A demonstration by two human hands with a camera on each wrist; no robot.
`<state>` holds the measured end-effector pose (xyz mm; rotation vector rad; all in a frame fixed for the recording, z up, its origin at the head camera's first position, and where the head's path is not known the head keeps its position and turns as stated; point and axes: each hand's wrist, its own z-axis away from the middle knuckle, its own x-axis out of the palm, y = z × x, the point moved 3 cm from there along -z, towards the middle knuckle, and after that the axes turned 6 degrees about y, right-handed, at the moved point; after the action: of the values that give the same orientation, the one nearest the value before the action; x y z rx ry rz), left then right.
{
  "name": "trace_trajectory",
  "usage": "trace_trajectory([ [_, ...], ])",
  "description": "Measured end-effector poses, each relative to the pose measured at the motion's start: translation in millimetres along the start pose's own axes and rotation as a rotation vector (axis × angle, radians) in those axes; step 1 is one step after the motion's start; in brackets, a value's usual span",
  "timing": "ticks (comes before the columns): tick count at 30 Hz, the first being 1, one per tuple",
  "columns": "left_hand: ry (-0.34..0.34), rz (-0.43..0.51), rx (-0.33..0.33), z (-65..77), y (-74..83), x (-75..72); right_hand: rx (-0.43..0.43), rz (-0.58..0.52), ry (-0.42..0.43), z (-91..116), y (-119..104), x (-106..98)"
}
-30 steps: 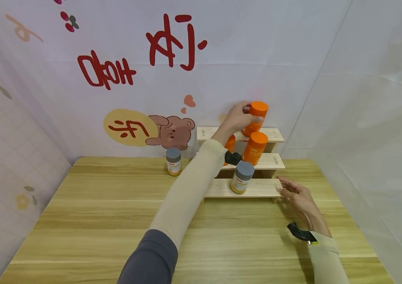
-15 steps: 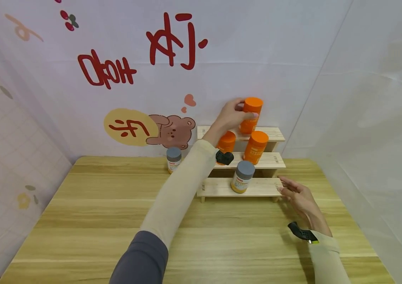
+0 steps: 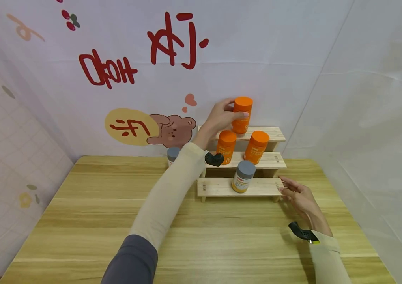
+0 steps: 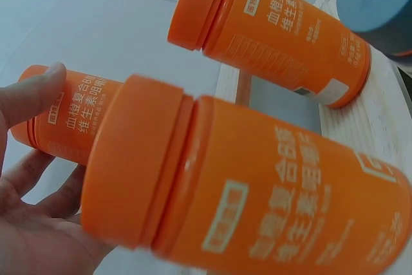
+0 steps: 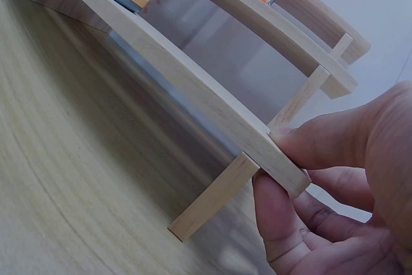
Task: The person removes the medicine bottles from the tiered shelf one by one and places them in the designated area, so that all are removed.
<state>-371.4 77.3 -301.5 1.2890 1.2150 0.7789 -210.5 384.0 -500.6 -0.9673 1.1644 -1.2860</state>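
My left hand (image 3: 219, 117) grips an orange bottle (image 3: 242, 107) upright on or just above the top step of a three-step wooden stand (image 3: 218, 187). In the left wrist view, thumb and fingers go round this bottle (image 4: 87, 114). Two more orange bottles, a left one (image 3: 226, 146) and a right one (image 3: 257, 148), stand on the middle step. On the lowest step is a grey-capped bottle (image 3: 243, 177). My right hand (image 3: 301, 199) pinches the right end of the lowest step; the right wrist view shows thumb above and fingers below the board (image 5: 219, 114).
Another grey-capped bottle (image 3: 173, 154) stands on the wooden table (image 3: 90, 213) left of the stand, partly hidden by my left sleeve (image 3: 169, 197). A printed cloth wall (image 3: 257, 47) rises right behind the stand.
My left hand has moved left along the top step with the orange bottle, uncovering the left orange bottle on the middle step. The right hand has stayed at the stand's end.
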Motion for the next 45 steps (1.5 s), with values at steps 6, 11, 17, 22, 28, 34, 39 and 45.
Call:
trace_trajectory([
  [6, 0.004, 0.095, -0.017, 6.1, -1.6, -11.2, -0.009, 0.040, 0.006, 1.1, -2.3, 0.1],
  [11, 0.025, 0.080, -0.004, 9.4, -4.5, -21.5, -0.001, 0.010, 0.012, -0.2, -2.1, 0.6],
  [17, 0.050, 0.097, 0.013, 15.4, -8.9, -33.3, -0.008, 0.020, 0.004, 0.4, -1.8, 0.4],
  [22, 0.061, 0.107, 0.024, 23.0, -9.9, -41.7, -0.007, 0.017, 0.001, 0.3, -1.6, 0.3],
  [28, 0.071, 0.124, 0.062, 34.0, -13.3, -54.6, -0.005, 0.033, -0.001, 0.0, -1.9, 0.6],
  [34, 0.075, 0.141, 0.067, 42.0, -18.7, -70.3, -0.002, 0.052, -0.006, -0.5, -2.9, 1.2],
  [39, 0.092, 0.157, 0.071, 51.0, -21.1, -81.9, 0.009, 0.027, -0.001, -1.2, -3.1, 1.8],
  [45, 0.123, 0.106, 0.068, 61.9, -26.6, -95.0, 0.018, 0.011, 0.006, -0.1, -2.7, 1.2],
])
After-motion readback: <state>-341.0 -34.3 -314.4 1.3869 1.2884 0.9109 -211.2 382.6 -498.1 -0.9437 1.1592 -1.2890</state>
